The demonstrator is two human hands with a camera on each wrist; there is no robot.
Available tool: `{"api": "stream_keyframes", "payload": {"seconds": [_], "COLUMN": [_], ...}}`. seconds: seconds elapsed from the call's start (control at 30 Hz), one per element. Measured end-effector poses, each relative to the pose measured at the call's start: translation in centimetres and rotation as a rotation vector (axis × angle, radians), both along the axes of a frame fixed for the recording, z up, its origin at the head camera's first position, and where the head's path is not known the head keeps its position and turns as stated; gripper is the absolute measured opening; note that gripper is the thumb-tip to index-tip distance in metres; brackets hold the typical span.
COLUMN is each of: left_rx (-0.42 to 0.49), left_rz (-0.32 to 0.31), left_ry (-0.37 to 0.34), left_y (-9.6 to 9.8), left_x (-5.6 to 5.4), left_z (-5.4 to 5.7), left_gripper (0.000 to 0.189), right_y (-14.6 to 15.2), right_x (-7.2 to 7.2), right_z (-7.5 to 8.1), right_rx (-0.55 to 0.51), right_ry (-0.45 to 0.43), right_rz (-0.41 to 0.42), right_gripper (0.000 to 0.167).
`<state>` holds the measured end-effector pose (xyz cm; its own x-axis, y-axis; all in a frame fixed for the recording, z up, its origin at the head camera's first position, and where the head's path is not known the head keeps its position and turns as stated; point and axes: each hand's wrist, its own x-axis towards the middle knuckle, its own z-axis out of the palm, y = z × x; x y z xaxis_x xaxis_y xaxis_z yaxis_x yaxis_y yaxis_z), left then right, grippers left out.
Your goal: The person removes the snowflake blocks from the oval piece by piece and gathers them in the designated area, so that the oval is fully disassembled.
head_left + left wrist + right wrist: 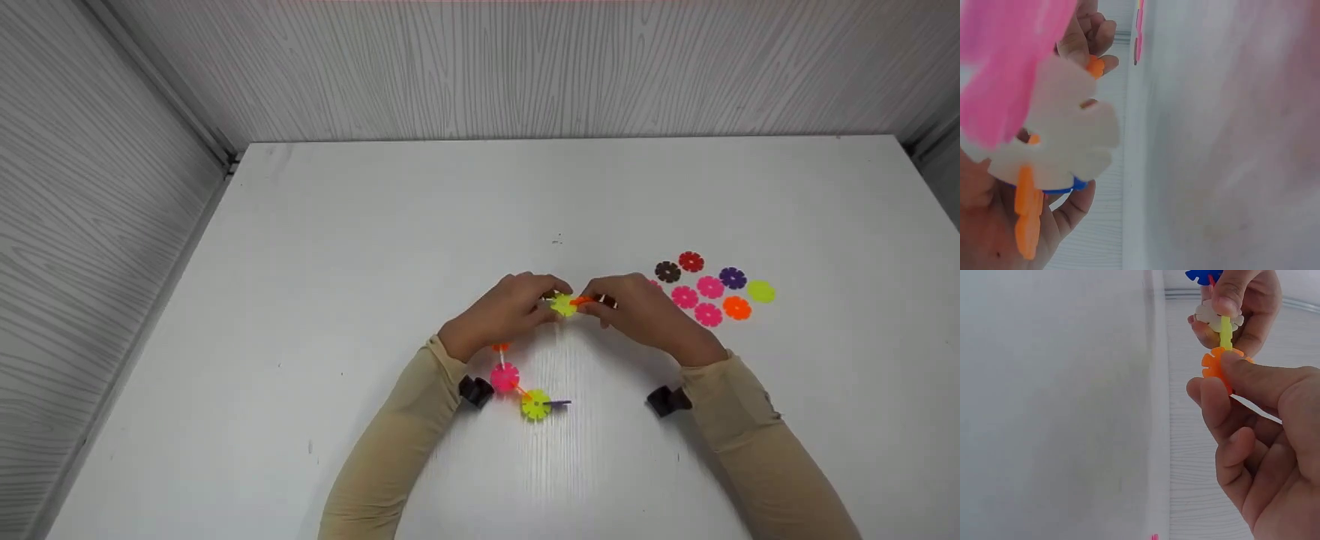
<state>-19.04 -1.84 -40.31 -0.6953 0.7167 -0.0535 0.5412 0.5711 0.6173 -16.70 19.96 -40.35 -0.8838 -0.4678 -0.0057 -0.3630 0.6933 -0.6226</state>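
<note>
My left hand (pixel 517 304) pinches a chain of slotted plastic discs by a white disc (pixel 1206 316). A yellow disc (pixel 564 305), joined to the white one, stands edge-on in the right wrist view. My right hand (pixel 637 307) pinches an orange disc (pixel 1213 367) between thumb and fingers, where it meets the yellow disc. Below the left hand hangs more of the chain, with a pink disc (pixel 505 377), a lower yellow disc (pixel 535 405) and a purple disc (pixel 561 403) seen edge-on. A blue disc (pixel 1202 275) shows beside the left thumb. The left hand hides part of the chain.
Loose discs lie on the white table (pixel 300 247) right of my right hand, among them a brown disc (pixel 667 271), a red disc (pixel 691 261), a purple disc (pixel 733 277) and several pink ones. Grey wood-grain panels (pixel 525 67) stand behind and at the sides.
</note>
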Motion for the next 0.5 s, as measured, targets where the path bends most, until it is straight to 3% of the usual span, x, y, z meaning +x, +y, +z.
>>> {"api": "stream_keyframes", "payload": {"seconds": [0.17,0.5], "left_rx": [0.014,0.059], "left_rz": [-0.023,-0.053], "left_ry": [-0.018,-0.039], "left_y": [-0.01,-0.26], "left_x": [0.01,0.28], "left_z": [0.01,0.40], "left_gripper": [0.037,0.038], "right_y": [0.37,0.90], "right_x": [0.03,0.07], "right_z": [-0.07,0.64], "right_rx": [-0.005,-0.032], "right_ry": [0.042,0.000], "right_rz": [0.053,0.095], "right_gripper": [0.014,0.015]}}
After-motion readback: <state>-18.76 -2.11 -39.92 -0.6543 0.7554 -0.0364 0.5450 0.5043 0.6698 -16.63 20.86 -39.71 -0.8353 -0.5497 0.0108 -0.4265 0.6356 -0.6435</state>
